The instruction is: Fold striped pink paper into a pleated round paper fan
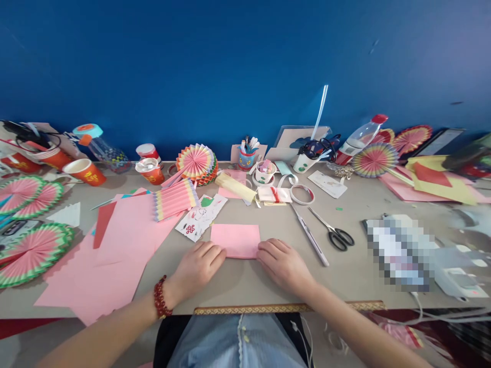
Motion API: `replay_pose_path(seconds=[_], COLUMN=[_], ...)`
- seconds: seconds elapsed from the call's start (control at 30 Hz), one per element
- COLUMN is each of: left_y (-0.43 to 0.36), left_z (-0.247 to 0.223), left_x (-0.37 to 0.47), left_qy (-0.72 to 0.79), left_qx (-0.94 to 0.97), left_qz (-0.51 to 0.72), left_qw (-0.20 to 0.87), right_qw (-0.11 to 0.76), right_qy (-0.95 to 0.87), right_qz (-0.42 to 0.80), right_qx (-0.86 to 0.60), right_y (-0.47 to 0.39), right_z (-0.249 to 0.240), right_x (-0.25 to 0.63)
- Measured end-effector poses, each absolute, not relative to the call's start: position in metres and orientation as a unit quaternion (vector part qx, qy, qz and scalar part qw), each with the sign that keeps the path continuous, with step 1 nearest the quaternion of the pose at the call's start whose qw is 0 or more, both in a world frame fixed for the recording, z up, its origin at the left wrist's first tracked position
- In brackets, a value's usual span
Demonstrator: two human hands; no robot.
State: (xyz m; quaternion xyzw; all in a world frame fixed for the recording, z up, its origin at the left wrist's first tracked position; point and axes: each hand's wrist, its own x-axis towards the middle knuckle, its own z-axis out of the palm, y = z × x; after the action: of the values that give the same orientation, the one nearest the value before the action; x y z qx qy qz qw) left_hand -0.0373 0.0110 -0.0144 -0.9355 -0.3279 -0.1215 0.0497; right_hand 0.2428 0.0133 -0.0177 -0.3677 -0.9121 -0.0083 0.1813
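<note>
A folded piece of pink paper [235,239] lies on the grey table in front of me, its long side toward me. My left hand [202,264] closes on its near left corner, with the thumb hidden. At the near right corner my right hand [282,264] holds it the same way, fingers curled together. Just beyond the paper's left end is a printed white sheet [202,217]. To the right of the paper lie a light-coloured craft knife or pen-like tool [310,236] and black-handled scissors [339,238].
Large pink sheets [123,230] spread over the left side, near pleated paper fans [34,254]. Cups [85,172], a pen holder [247,157] and a bottle [358,140] stand along the blue wall. Tape rolls [302,194] lie mid-table; a pixelated device [399,255] is at right.
</note>
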Motion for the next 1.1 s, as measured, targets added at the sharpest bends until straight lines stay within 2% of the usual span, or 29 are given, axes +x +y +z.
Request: replay_pose_path(seconds=[0.23,0.47,0.6,1.1], left_y=[0.012,0.022,0.033,0.052], left_z=[-0.017,-0.010,0.000,0.000], left_x=[-0.039,-0.042,-0.042,-0.043], left_qy=[-0.342,-0.451,-0.467,-0.471], left_qx=[-0.932,-0.858,-0.832,-0.831], left_qz=[-0.121,-0.187,-0.182,-0.132], left_qw=[0.004,-0.162,-0.238,-0.263], right_qw=[0.200,0.200,0.201,0.141], right_qy=[-0.917,-0.885,-0.867,-0.860], right_qz=[0.019,0.119,0.158,0.178], right_qx=[-0.345,-0.403,-0.427,-0.458], right_y=[0.015,0.023,0.030,0.040], right_z=[-0.022,-0.014,-0.012,-0.009], right_x=[0.242,0.240,0.236,0.231])
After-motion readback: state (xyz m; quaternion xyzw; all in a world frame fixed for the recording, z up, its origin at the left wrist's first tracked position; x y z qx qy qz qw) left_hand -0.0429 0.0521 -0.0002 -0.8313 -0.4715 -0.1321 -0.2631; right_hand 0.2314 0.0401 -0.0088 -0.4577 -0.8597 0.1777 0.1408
